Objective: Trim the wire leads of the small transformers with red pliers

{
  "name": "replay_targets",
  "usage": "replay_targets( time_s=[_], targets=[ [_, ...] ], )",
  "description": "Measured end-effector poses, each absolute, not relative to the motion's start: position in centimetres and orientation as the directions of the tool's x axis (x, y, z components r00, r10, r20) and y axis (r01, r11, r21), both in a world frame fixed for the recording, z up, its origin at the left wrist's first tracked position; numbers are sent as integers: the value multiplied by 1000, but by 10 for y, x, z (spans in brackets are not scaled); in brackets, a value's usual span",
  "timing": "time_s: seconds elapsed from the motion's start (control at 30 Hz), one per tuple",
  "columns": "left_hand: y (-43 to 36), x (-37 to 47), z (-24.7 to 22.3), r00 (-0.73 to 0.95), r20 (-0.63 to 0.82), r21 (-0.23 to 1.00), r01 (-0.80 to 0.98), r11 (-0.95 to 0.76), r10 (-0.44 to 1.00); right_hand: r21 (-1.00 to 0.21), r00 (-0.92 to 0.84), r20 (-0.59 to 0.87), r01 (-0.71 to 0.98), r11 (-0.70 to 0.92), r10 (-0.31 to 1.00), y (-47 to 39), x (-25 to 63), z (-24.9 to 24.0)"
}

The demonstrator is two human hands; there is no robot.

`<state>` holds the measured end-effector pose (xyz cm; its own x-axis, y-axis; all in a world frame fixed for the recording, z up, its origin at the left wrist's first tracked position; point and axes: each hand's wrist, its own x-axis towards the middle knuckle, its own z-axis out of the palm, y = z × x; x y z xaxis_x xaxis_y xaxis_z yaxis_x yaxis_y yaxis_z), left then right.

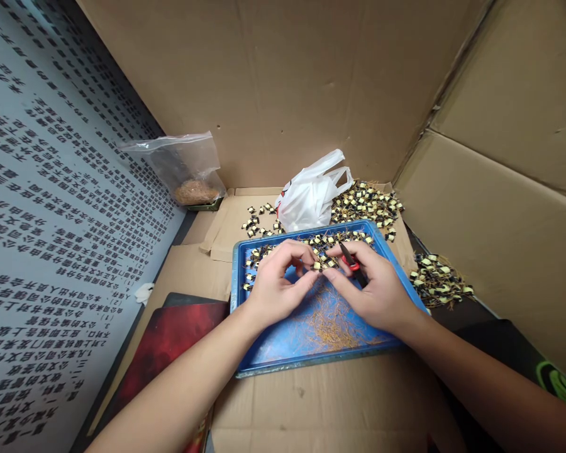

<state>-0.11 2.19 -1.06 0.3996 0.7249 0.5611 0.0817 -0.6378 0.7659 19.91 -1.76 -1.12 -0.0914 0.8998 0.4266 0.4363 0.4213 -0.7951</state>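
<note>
Both hands meet over a blue plastic tray. My left hand pinches a small yellow-and-black wound component at its fingertips. My right hand holds a small cutter with red handles and black blades and also touches the component. Several more such components lie along the tray's far edge. Cut copper wire scraps cover the tray's floor below my hands.
A white plastic bag sits behind the tray, with component piles at the back and at the right. A clear bag holding brown scraps leans at the left. Cardboard walls enclose the area; a red mat lies front left.
</note>
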Motion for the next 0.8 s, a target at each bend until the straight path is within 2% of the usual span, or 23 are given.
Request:
replay_targets(
  time_s=[0.17, 0.4, 0.5, 0.63, 0.8],
  targets=[
    [22, 0, -6, 385, 623, 713, 78, -696, 681, -881, -136, 314, 326, 342, 940, -17, 198, -8],
    [22, -1, -11, 402, 589, 737, 89, -670, 701, -876, -159, 361, 279, 393, 919, -18, 196, -6],
    [20, -1, -10, 422, 526, 800, 48, -598, 738, -873, -141, 371, 283, 396, 918, -17, 198, -8],
    [20, -1, -8, 439, 433, 896, -118, -427, 787, -874, -138, 375, 275, 400, 917, -15, 202, -14],
    [23, -1, -11, 464, 335, 937, -255, -239, 820, -877, -125, 383, 260, 403, 915, -14, 202, -16]
  ],
)
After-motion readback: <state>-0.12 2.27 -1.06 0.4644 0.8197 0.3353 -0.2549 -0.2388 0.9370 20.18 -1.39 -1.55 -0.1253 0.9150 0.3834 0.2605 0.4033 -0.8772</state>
